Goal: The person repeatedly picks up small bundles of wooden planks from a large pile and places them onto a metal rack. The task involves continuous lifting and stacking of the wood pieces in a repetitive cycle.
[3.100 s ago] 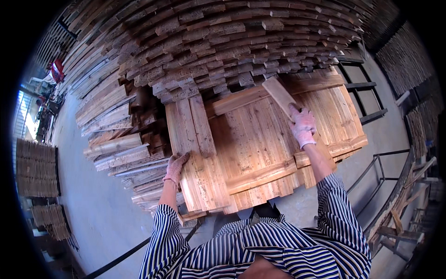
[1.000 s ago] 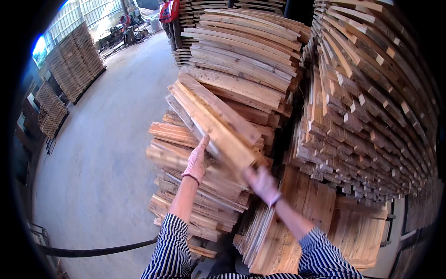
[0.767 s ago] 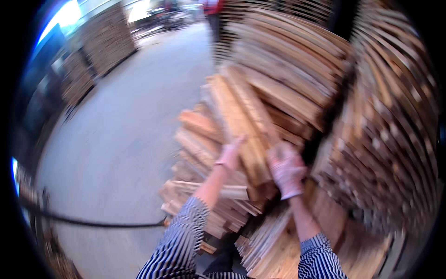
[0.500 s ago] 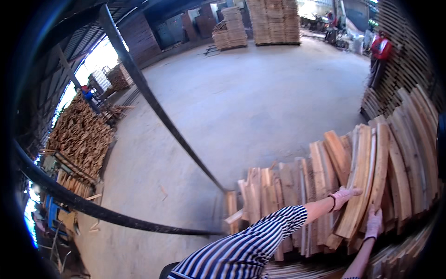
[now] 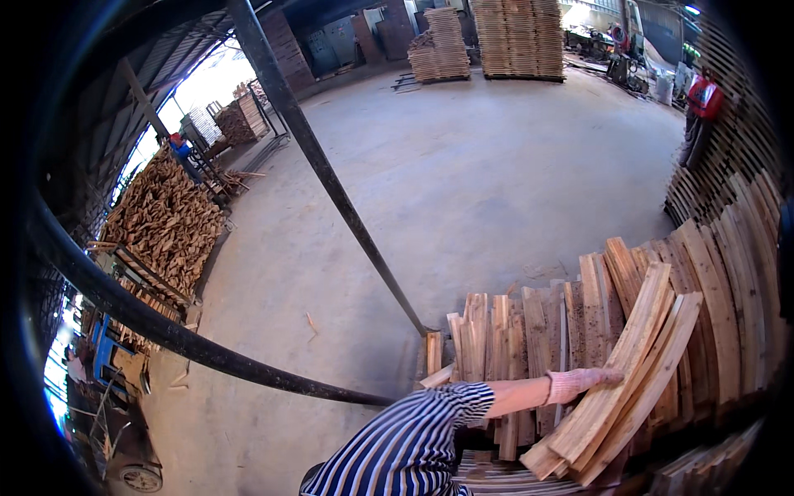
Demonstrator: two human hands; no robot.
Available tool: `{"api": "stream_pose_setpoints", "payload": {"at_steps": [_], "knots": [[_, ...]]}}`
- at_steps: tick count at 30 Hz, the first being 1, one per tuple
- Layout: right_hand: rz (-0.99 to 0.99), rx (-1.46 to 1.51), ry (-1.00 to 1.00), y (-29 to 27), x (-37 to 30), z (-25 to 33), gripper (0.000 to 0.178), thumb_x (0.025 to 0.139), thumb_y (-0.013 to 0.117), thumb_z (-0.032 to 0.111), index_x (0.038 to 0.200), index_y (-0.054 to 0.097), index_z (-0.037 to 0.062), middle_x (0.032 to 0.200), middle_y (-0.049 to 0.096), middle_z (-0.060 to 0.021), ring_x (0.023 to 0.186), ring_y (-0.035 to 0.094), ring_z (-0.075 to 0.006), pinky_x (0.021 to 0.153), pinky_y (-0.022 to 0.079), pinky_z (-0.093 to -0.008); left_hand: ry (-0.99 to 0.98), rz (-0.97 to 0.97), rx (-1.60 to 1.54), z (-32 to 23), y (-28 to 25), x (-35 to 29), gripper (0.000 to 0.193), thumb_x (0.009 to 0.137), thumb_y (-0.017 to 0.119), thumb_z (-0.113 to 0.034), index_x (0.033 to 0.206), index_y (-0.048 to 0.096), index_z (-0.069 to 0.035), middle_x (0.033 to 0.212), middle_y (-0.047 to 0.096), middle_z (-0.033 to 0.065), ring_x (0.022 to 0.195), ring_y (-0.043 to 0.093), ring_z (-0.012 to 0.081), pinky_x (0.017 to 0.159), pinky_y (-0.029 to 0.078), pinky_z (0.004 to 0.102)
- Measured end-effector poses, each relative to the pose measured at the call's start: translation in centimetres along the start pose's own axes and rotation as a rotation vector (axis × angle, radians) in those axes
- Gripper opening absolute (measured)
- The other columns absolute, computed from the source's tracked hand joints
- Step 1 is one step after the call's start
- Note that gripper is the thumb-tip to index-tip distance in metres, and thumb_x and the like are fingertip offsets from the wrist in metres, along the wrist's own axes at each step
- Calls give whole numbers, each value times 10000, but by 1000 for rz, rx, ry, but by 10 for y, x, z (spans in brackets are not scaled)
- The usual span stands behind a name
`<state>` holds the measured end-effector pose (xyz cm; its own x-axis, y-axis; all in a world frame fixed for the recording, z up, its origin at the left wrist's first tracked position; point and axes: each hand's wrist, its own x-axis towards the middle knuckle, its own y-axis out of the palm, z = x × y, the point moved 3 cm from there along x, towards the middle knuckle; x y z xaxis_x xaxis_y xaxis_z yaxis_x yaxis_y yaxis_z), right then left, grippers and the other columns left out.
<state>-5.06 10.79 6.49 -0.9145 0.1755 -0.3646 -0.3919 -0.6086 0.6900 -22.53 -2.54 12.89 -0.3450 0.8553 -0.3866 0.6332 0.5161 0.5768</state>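
Note:
My left hand, in a pale pink glove, lies across a small bundle of wooden boards, its fingers gripping the edge. The boards are long, flat and light brown, held aslant above the other timber. A striped sleeve covers most of my left arm. My right hand is hidden beneath the bundle; only a dim bit of its arm shows near the lower edge. Behind and beside the bundle, a row of upright boards leans close together.
A black metal post and a curved black bar cross the left side. Stacked planks stand far off on the concrete floor. A wood heap lies left. One person stands at right, another at far left.
The bundle has been lifted and tilted away from the row, shifting nearer and spreading apart. My right hand, visible under the boards before, is now hidden. The whole view has shifted slightly.

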Motion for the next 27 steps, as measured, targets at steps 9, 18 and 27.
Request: {"api": "stream_pose_setpoints", "payload": {"at_steps": [9, 18, 27], "knots": [[-73, 134, 71, 57, -102, -51, 704, 1057, 501, 527, 1593, 360, 92, 1554, 463, -109, 1374, 472, -279, 1182, 371, -415, -13, 108, -60, 25, 28, -78, 642, 997, 638, -462, 1422, 573, 15, 1401, 638, 120, 1260, 594, 214, 1118, 442, 374], [-307, -370, -273, 52, -216, 59, 621, 869, 826, 238, 1389, 583, 2, 1244, 687, -82, 1106, 656, -184, 986, 519, -339, 289, 149, 87, 3, 171, -161, 607, 859, 765, -66, 1420, 539, -28, 1224, 698, 75, 1047, 676, 168, 944, 550, 324], [-350, -741, -920, 110, -386, 133, 1328, 576, 996, 357, 1611, 233, 27, 1517, 502, -144, 1388, 479, -234, 1172, 388, -374, 532, 513, 693, 43, 257, -160, 856, 759, 925, -211, 1459, 467, -32, 1260, 684, 93, 1119, 673, 233, 974, 565, 373]]}}
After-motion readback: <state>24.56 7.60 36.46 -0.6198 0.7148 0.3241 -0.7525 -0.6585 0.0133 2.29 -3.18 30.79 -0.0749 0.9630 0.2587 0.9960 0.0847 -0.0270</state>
